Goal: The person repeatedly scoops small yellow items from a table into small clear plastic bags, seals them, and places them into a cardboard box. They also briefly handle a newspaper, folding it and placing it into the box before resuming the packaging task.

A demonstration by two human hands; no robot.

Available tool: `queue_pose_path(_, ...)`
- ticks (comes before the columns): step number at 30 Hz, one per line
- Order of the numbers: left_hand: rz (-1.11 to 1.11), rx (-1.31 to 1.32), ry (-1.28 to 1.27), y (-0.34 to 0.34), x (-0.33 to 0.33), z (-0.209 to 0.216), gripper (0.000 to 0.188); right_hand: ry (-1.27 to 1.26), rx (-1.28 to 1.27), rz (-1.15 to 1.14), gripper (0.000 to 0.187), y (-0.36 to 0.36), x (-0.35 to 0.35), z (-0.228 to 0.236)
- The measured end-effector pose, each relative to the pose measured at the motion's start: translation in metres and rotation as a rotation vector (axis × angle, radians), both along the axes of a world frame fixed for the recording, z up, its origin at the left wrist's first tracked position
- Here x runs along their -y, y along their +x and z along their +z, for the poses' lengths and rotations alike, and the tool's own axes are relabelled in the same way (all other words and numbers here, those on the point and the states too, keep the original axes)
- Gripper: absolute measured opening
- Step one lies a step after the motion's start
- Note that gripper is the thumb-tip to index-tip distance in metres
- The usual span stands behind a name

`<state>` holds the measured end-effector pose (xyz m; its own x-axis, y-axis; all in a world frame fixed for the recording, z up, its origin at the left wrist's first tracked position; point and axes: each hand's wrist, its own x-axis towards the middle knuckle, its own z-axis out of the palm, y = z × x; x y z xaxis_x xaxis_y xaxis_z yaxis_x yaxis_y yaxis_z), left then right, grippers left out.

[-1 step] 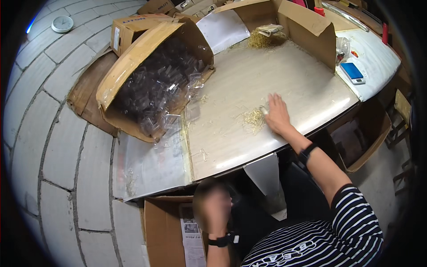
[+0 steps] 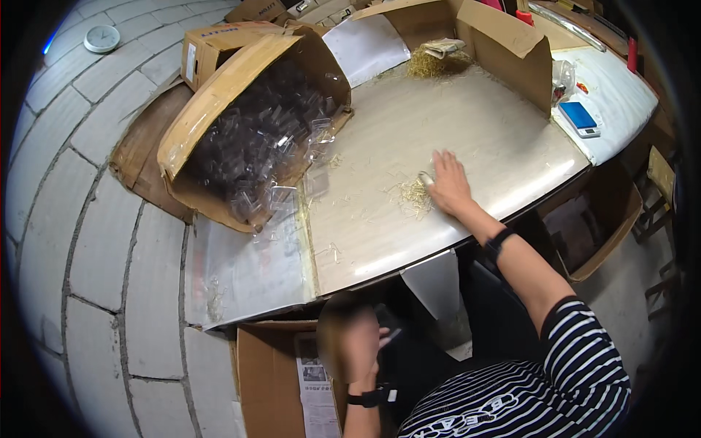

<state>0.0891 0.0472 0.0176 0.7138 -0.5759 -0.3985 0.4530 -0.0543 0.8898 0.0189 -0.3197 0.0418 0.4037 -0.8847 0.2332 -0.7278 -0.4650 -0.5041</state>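
My right hand lies on the tabletop with its fingers stretched out. A small pale cover or wrap shows at its thumb. Right beside the thumb is a loose pile of thin gold-coloured pin-like pieces. My left hand is low, in front of the table edge and above an open carton. Much of it is blurred, but the fingers that show are curled. A greyish see-through piece is by these fingertips; what the hand holds cannot be made out.
A tilted cardboard box full of clear plastic cases opens onto the table's left. A larger gold heap lies at the back by cardboard walls. A blue-topped scale sits at right. The open carton below contains newspaper.
My right hand has shifted slightly left along the tabletop. My left hand has moved a little to the right, and its fingertips now show more.
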Motion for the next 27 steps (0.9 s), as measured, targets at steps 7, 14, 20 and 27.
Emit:
queue_pose_path(7, -0.481, -0.398, 0.038, -0.041, 0.017, -0.089, 0.040, -0.023, -0.241, 0.581, 0.056, 0.049, -0.007, 0.029)
queue_pose_path(14, -0.529, -0.447, -0.039, -0.071, 0.084, -0.101, 0.042, -0.200, -0.111, 0.521, 0.046, 0.012, -0.090, -0.009)
queue_pose_path(20, -0.463, -0.491, -0.107, -0.081, 0.079, -0.112, 0.047, -0.238, -0.155, 0.442, 0.046, -0.037, -0.141, 0.009)
queue_pose_path(27, -0.385, -0.449, -0.154, -0.086, 0.078, -0.129, 0.047, -0.160, -0.067, 0.624, 0.044, -0.099, -0.162, 0.026)
